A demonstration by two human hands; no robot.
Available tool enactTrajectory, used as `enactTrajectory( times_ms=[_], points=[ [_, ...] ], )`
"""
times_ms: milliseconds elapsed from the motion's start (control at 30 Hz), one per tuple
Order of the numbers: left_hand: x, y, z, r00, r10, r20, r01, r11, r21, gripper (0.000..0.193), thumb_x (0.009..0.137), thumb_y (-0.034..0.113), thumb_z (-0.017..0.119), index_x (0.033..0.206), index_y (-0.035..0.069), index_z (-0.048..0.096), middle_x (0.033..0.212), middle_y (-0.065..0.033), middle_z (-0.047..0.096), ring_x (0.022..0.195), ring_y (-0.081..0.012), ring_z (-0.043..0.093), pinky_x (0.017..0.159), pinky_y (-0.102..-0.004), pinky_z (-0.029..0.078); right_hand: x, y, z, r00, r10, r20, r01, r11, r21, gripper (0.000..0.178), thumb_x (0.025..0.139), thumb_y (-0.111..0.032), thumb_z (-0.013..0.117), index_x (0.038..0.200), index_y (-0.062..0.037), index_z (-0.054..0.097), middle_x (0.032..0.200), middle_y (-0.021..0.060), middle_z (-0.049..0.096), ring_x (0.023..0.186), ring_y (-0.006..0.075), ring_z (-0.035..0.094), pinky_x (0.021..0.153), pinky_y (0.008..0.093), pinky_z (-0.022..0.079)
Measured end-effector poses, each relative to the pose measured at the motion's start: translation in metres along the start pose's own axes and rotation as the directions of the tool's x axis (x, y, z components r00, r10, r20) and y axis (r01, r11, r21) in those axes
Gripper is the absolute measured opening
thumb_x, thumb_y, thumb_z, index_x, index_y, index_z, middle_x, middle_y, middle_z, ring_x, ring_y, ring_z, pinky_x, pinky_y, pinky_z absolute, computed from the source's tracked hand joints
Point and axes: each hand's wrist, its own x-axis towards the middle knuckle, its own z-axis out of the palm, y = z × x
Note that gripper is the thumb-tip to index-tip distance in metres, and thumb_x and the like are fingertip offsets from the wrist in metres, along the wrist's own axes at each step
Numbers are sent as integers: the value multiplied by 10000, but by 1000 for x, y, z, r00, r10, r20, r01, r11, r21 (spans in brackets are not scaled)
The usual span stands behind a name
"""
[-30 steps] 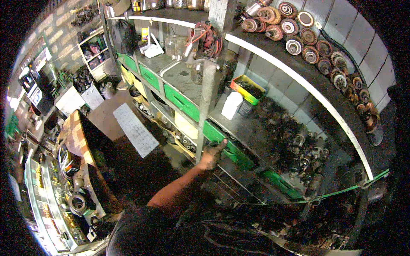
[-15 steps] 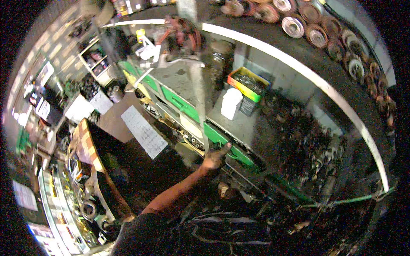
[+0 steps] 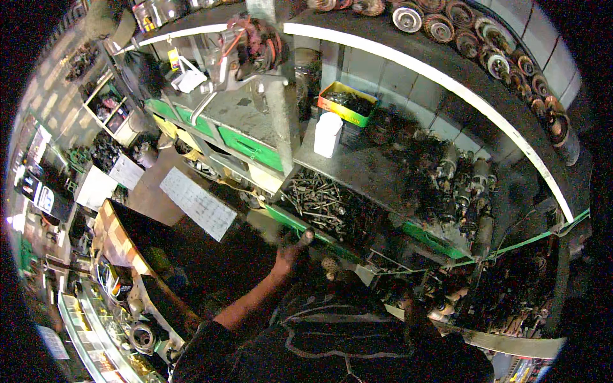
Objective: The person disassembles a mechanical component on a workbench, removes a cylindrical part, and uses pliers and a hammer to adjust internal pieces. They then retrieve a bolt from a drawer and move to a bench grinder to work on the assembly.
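We have our bare left hand [image 3: 292,252] at the front of a pulled-out drawer with a narrow green face [image 3: 287,219]. One fingertip shows against that face; the other fingers sink into shadow, so we cannot tell whether they grip it. Our right hand we cannot make out.

Inside the drawer we see a heap of thin, dull metal rods and small parts [image 3: 319,199]. Above the drawer runs the dark grey tabletop [image 3: 350,168], where we find a white, upright plastic container [image 3: 328,135] just in front of an open red, yellow and green box [image 3: 345,113] full of dark pieces. To the right of the drawer, a pile of cylindrical metal parts [image 3: 469,191] covers the tabletop. Left of the drawer, we see a closed green drawer [image 3: 249,145] and, lower, a pale rectangular sheet with dark markings [image 3: 198,203].
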Motion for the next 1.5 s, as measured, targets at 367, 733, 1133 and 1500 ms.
enactTrajectory(
  times_ms=[367,733,1133,1500],
  points=[
    [15,-79,-13,896,440,64,-444,878,179,460,976,379,789,1224,7,682,1118,-77,685,1019,-240,616,891,-421,528,36,-42,-13,984,-40,174,50,997,-56,333,955,-211,762,1259,-79,726,1233,162,729,1139,360,689,1000,436,557],
    [-31,-91,-51,974,-142,-178,32,858,-513,280,1013,190,687,1243,31,684,1046,-95,722,956,-240,682,909,-384,585,159,-183,-8,765,-644,14,644,764,-49,351,940,-198,788,1264,-80,726,1255,169,730,1163,371,690,1017,432,555],
    [-86,11,-35,911,-197,-361,-208,537,-818,244,1001,-39,632,1232,25,586,1102,-137,704,986,-281,699,856,-400,606,220,-219,52,660,-702,269,697,437,-569,256,986,-204,652,1182,-51,715,1162,192,696,1036,387,672,922,493,574],
    [-86,113,-23,947,-86,-311,-96,845,-526,297,1037,-3,627,1328,-5,568,1198,-166,720,1079,-267,719,960,-389,603,178,-238,21,766,-642,25,643,765,-37,196,926,-135,765,1094,-36,752,1009,113,718,961,254,667,876,373,547]
  ],
)
